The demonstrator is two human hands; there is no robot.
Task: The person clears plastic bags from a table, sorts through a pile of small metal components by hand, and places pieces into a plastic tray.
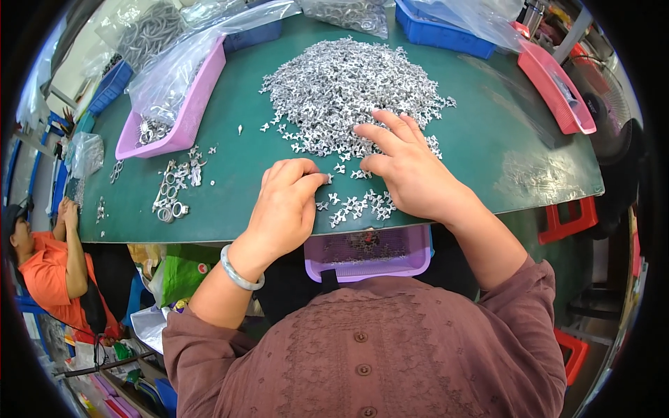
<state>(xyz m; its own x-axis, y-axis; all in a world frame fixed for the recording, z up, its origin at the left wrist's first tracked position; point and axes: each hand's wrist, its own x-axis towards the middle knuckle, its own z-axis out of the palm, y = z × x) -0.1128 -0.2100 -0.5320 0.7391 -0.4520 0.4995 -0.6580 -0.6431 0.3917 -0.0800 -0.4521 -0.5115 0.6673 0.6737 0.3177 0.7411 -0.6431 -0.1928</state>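
Observation:
A big heap of small silvery metal castings [348,83] covers the far middle of the green table [251,76]. My right hand [408,164] reaches over the near edge of the heap, fingers spread, with nothing gripped. To its left, my left hand [284,202] is closed, thumb and forefinger pinching one small metal casting [327,179]. Between my hands, near the table's front edge, lies a loose group of the same castings [355,207]. Below that edge a purple basket [368,268] sits at my lap with more small pieces inside.
At the left stand a pink tray [202,94] holding bagged metal parts and a cluster of metal rings [169,195]. Blue trays [446,35] line the far edge; a red tray [554,83] is at the right. A co-worker in an orange shirt [49,279] sits at the far left.

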